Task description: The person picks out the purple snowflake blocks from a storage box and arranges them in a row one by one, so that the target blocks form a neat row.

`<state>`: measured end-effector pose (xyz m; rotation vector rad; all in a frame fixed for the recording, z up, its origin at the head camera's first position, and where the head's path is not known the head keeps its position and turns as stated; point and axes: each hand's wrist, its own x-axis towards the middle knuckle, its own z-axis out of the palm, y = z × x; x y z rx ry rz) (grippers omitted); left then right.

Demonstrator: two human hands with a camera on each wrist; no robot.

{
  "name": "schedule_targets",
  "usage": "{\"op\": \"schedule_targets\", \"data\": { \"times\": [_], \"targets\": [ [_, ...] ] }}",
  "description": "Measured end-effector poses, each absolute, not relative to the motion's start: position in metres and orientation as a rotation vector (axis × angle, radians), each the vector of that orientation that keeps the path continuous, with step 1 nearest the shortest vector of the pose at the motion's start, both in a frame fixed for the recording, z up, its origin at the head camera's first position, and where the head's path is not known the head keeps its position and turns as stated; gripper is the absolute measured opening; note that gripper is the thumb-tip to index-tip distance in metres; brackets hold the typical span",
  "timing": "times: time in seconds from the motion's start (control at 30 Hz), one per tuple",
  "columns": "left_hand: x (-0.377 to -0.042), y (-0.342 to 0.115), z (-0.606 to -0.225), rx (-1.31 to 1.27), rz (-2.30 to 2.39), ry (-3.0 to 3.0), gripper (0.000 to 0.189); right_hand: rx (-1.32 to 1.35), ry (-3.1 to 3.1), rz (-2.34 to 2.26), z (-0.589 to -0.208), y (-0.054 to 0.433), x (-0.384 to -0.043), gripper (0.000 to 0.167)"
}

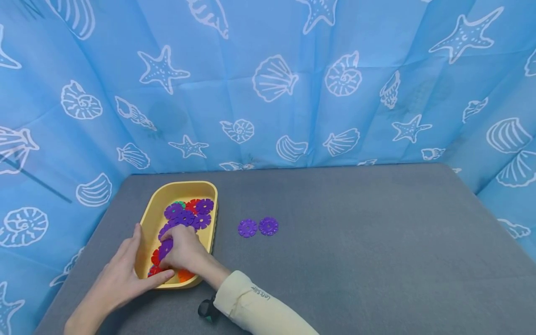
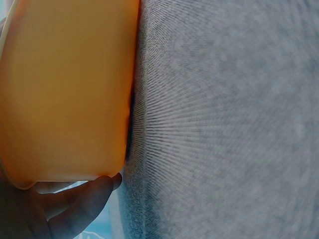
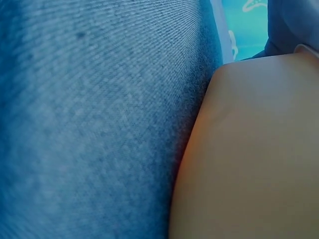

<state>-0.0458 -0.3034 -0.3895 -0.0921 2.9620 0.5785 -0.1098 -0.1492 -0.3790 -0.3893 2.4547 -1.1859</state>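
Note:
A yellow plastic bin [image 1: 144, 218] holds several notched plastic discs, mostly purple [image 1: 173, 211], with red [image 1: 193, 205], green and orange ones among them. My left hand [image 1: 121, 274] grips the bin's near left corner, its thumb across the near rim and its fingers along the outer wall. In the left wrist view, fingers [image 2: 82, 206] curl around the end of the bin. My right hand [image 1: 186, 249] reaches down into the bin, finger and thumb pinching a purple disc [image 1: 166, 250]. Two purple discs [image 1: 247, 228] lie side by side on the table, right of the bin.
The bin stands on the left part of a grey cloth-covered table [image 1: 356, 242]. Behind and at both sides hangs a blue curtain [image 1: 234, 97] with white shell and starfish prints. A black device [image 1: 208, 309] sits by the right wrist, below a cream sleeve [image 1: 259, 302].

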Motion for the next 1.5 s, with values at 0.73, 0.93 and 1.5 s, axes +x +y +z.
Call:
{"op": "schedule_targets", "data": {
  "times": [0.73, 0.93, 1.5],
  "targets": [
    [-0.044, -0.304, -0.39, -0.039, 0.611, 2.984, 0.136, -0.8, 2.29, -1.554, -0.366, -0.122, -0.111, 0.053],
    [-0.045, -0.305, -0.39, -0.105, 0.602, 2.941, 0.136, -0.856, 2.252, -1.557, -0.359, -0.099, -0.113, 0.053],
    [-0.047, -0.302, -0.388, -0.166, 0.532, 2.913, 0.14, -0.791, 2.255, -1.521, -0.362, -0.007, -0.13, 0.055]
  ]
}}
